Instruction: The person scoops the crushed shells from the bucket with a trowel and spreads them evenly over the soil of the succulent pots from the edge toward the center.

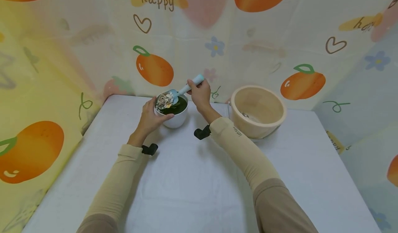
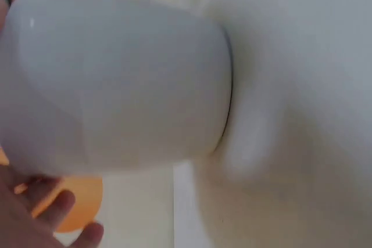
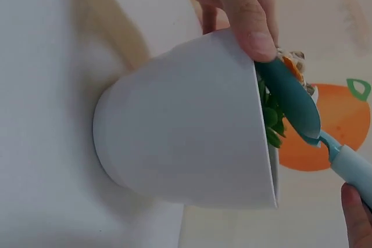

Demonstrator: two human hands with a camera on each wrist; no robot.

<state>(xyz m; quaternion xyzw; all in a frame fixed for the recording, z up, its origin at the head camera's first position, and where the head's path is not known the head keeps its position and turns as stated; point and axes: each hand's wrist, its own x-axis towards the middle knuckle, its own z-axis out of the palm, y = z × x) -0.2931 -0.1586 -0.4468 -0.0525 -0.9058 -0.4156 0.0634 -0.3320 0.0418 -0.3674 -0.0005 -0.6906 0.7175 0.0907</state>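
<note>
A white flowerpot [image 1: 175,122] stands on the table near its back edge, with a green plant [image 1: 178,108] inside. My left hand [image 1: 148,117] holds the pot at its left side, the thumb at the rim; a few of its fingers [image 2: 58,210] stand off the wall in the left wrist view. My right hand [image 1: 201,94] grips the handle of a light blue trowel [image 1: 190,85]. The trowel's blade [image 3: 290,98] slants over the pot's mouth, close to the left thumb. On it lies a heap of small shells or stone chips [image 1: 164,101].
A large cream round tub [image 1: 258,132] stands to the right, beside my right forearm; a small grey bit [image 1: 245,114] lies inside. White cloth [image 1: 192,184] covers the table. Fruit-printed sheets [image 1: 248,67] hang at the back and sides, close behind the pot.
</note>
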